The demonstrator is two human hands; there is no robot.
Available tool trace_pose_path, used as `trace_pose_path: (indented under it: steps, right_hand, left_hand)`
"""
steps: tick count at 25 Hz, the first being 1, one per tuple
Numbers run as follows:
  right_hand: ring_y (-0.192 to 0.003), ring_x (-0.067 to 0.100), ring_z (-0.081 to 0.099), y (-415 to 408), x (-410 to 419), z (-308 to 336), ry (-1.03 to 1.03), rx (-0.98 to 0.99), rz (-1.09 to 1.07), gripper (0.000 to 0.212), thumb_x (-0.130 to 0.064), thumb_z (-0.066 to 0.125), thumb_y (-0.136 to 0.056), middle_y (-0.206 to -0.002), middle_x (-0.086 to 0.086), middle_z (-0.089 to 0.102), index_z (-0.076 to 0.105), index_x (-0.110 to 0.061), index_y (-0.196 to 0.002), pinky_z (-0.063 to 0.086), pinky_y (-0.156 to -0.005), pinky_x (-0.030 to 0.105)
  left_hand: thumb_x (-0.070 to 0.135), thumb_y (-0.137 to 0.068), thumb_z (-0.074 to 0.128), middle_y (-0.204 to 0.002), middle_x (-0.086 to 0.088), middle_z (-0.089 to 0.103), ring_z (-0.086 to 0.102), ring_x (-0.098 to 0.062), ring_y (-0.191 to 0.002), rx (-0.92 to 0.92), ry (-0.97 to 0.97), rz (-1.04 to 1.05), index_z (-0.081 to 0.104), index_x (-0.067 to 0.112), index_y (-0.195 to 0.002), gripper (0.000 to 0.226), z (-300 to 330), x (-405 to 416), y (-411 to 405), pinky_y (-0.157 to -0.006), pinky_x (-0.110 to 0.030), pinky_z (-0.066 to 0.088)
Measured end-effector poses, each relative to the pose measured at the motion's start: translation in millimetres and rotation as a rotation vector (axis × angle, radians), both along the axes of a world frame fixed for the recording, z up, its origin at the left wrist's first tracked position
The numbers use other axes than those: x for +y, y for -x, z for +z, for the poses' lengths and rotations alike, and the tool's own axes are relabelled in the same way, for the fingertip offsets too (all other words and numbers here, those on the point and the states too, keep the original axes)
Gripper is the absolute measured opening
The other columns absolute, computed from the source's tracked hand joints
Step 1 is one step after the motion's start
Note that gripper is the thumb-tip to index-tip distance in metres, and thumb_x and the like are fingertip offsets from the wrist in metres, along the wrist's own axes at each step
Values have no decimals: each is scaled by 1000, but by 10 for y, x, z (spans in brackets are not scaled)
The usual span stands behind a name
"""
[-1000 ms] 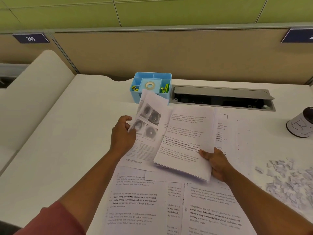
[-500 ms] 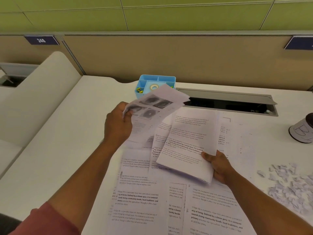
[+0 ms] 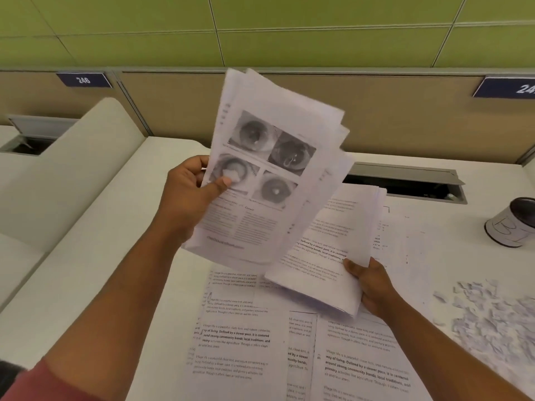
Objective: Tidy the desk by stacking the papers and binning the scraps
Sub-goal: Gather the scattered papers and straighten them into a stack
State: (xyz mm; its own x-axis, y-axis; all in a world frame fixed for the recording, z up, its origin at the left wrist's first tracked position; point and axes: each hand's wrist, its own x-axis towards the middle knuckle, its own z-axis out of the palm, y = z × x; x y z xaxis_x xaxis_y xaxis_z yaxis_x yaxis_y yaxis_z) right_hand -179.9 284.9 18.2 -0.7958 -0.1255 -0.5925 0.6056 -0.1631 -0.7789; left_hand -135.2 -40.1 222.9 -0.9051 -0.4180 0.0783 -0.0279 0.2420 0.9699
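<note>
White desk (image 3: pixel 95 256) in an office cubicle, tan divider and green wall behind. Printed sheets (image 3: pixel 240 337) lie below both hands, paper scraps (image 3: pixel 492 319) piled right of the right hand (image 3: pixel 369 287), a small tin (image 3: pixel 512 224) beyond. Left hand (image 3: pixel 188 195) is raised, thumb pinching a sheaf of photo pages (image 3: pixel 269 175). Right hand grips a text stack (image 3: pixel 327 256) by its lower corner.

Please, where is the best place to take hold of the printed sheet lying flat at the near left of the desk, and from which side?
Probably its bare left edge, approached from the left. The sheet lies flat, so a fingertip likely has to slide under that edge. Its right side seems overlapped by a neighbouring page, and its far end lies under other papers.
</note>
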Motion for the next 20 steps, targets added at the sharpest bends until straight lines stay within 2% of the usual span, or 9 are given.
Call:
trace_pose_path:
  steps: [2,5,7,9,11,15,18,20]
  right_hand:
    - [-100,35,72,-67,3,130,38,12,16,28,-4,64,-95,-110,9,76,63,-16,-120,60,-82,52]
    - [-98,37,73,-199,4,303,70,31,79,31,-4,65,-94,-110,13,76,62,-16,-123,59,-84,57]
    - [-102,37,72,-291,13,371,69,57,131,36,-7,65,-94,-115,13,74,61,-17,-129,58,-87,59]
    - [-103,36,72,-370,41,417,87,61,144,36,-9,62,-96,-117,11,74,59,-20,-130,59,-86,55]
    - [-107,36,71,-439,89,454,136,45,135,32,-15,57,-100,-120,11,73,58,-21,-131,59,-88,55]
    - [-114,32,69,-552,157,494,140,64,122,35,-34,53,-102,-127,8,71,58,-21,-133,52,-99,59]
    - [-115,30,68,-618,116,517,135,84,124,34,-34,55,-100,-125,5,72,59,-22,-132,50,-101,60]
    - [-113,29,70,-658,85,557,141,91,134,32,-32,55,-101,-123,6,72,59,-22,-131,53,-98,58]
  left_hand:
    - [6,-85,77,-87,4,78,73,-13,-76,-21,-158,11,69,18,-102,23,-95,10,-13,-65,-23,57]
    - [5,-85,78,-96,-2,78,72,-21,-87,-178,-266,31,71,16,-103,22,-489,126,-27,-73,-32,58]
    - [6,-85,78,-101,-4,78,72,-27,-94,-301,-311,74,72,18,-105,24,-787,203,-67,-85,-43,60]
    - [10,-87,78,-106,-3,76,71,-27,-99,-414,-275,101,69,21,-110,27,-1019,239,-126,-91,-48,58]
    - [10,-89,76,-115,-4,72,69,-27,-102,-484,-228,81,62,24,-118,35,-1154,254,-192,-92,-47,57]
    - [9,-97,65,-122,-4,69,69,-28,-107,-551,-334,-60,52,29,-130,41,-1215,336,-303,-86,-46,58]
    - [15,-104,56,-117,2,72,71,-22,-103,-647,-308,-170,52,36,-130,33,-1214,470,-370,-76,-40,58]
    - [17,-105,54,-116,5,72,70,-18,-103,-680,-269,-213,52,35,-132,32,-1244,534,-416,-74,-35,56]
